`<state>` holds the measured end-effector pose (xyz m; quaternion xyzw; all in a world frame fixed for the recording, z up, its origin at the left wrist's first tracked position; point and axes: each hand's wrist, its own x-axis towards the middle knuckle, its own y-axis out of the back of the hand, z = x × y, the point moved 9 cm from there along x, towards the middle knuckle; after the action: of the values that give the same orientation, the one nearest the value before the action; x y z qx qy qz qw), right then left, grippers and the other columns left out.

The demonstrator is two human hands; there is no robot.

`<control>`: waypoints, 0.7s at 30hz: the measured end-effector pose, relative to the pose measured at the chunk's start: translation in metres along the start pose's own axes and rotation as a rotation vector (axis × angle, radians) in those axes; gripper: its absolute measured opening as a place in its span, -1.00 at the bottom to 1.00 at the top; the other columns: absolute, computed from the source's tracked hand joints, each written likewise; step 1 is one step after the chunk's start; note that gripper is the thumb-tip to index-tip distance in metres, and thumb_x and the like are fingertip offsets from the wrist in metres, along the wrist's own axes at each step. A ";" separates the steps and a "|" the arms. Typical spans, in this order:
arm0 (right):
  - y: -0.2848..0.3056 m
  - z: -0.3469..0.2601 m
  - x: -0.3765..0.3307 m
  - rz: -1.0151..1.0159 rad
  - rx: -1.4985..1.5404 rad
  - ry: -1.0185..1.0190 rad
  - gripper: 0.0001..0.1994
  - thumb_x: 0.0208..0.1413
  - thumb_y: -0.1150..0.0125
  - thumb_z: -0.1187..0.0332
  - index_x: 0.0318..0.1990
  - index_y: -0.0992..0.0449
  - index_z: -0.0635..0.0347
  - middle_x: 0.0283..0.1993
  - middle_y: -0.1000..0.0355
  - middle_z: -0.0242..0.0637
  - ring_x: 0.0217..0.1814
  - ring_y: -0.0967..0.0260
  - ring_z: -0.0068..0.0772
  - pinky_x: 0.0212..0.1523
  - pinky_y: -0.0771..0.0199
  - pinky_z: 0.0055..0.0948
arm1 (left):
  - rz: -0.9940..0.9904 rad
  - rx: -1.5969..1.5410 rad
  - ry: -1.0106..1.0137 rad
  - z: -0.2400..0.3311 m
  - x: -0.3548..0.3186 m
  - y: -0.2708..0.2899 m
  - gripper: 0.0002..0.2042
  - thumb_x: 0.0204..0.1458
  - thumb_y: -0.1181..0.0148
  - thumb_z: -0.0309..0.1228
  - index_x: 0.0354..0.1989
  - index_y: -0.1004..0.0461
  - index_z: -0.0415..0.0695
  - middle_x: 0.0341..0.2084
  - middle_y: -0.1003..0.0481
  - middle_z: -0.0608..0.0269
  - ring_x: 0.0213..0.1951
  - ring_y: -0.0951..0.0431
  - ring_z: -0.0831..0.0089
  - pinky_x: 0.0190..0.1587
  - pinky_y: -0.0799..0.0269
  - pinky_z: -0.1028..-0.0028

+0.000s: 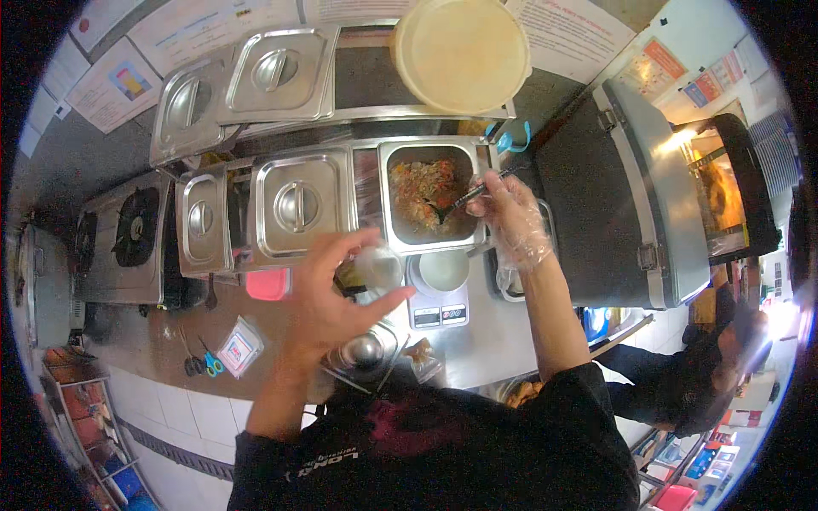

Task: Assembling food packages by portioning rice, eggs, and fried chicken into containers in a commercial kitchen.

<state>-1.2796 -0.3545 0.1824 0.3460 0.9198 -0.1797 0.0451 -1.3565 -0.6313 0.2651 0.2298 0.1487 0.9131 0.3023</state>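
My right hand [509, 220], in a clear plastic glove, grips a black spoon [464, 201]. The spoon's bowl end dips into a chopped, orange-brown food mix [423, 187] inside an uncovered steel pan [434, 243]. Lower and to the left, my bare left hand [336, 285] is slightly blurred, thumb and fingers spread apart. A translucent round container [377, 267] shows between its fingertips; whether they touch it I cannot tell. Just right of that hand, a whitish round cup [443, 271] sits on a kitchen scale [440, 313].
Lidded steel pans [294, 204] stand left of the open one, more on the shelf above. A large round tub [460, 55] is up there too. A big grey insulated box [626, 204] stands right. Scissors [209, 362] lie left, beyond them a stove [128, 230]. Another person [682, 379] is at right.
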 end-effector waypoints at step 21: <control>-0.040 -0.098 0.023 -0.268 -0.367 0.045 -0.81 0.35 -0.13 0.30 -0.13 -0.48 0.27 -0.21 -0.49 -0.32 -0.32 -0.45 -0.56 -0.32 -0.53 -0.58 | -0.228 0.256 -0.409 0.017 0.100 -0.063 -0.41 -0.32 -0.60 -0.18 -0.11 -0.55 -0.25 -0.27 -0.57 0.07 -0.24 -0.58 0.23 -0.13 -0.52 0.31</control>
<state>-1.3185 -0.3324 0.2808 0.2107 0.9755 -0.0063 0.0627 -1.3882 -0.5186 0.2868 0.4278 0.2235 0.7814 0.3955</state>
